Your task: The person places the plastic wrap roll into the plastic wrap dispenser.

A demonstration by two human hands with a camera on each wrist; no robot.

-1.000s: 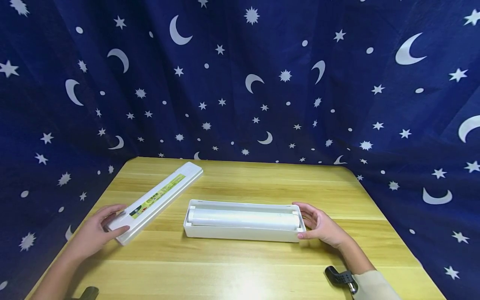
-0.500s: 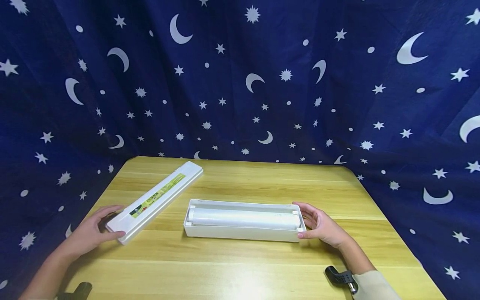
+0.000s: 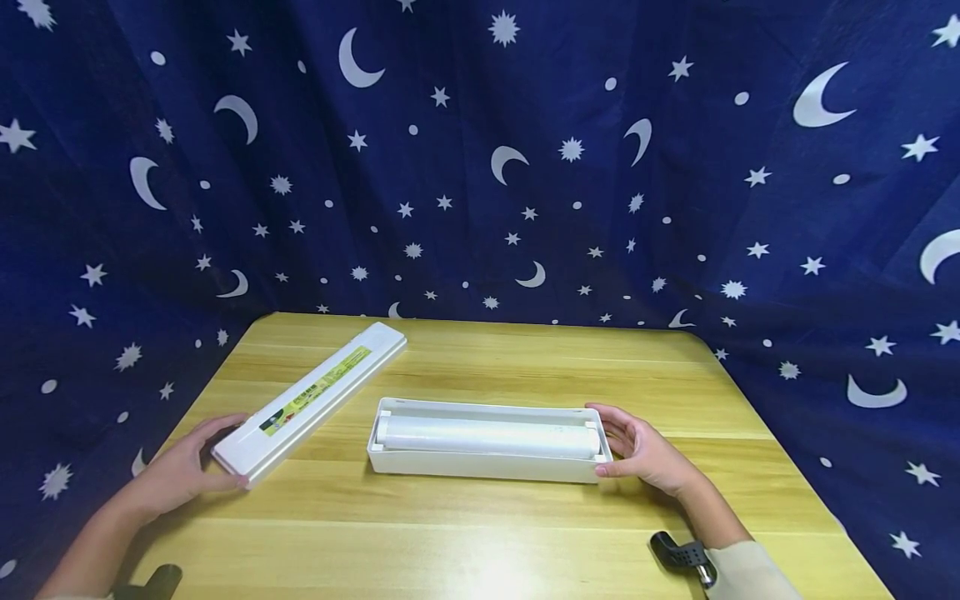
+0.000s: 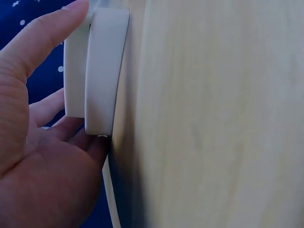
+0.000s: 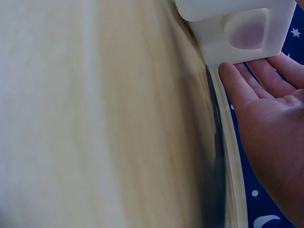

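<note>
On the left of the table lies a long white lid (image 3: 318, 392) with a yellow-green printed label, set diagonally. My left hand (image 3: 176, 475) holds its near end, thumb at the near corner and fingers at the far side. The left wrist view shows the lid's stepped end (image 4: 102, 71) between thumb and fingers. In the middle sits a long white plastic box (image 3: 480, 466), its top uncovered, with a white roll of what looks like cling film (image 3: 487, 437) inside. My right hand (image 3: 648, 454) grips the box's right end, thumb at the front corner, fingers at the back.
The wooden table (image 3: 465, 550) ends at a dark blue curtain (image 3: 450, 167) with white moons and stars. A black wrist mount (image 3: 682, 554) sits by the right sleeve, and another dark mount (image 3: 153, 583) shows at the lower left.
The left thumb has slid off the lid's top to its near corner, and the left hand has drawn slightly back. Lid, box and right hand have stayed in place.
</note>
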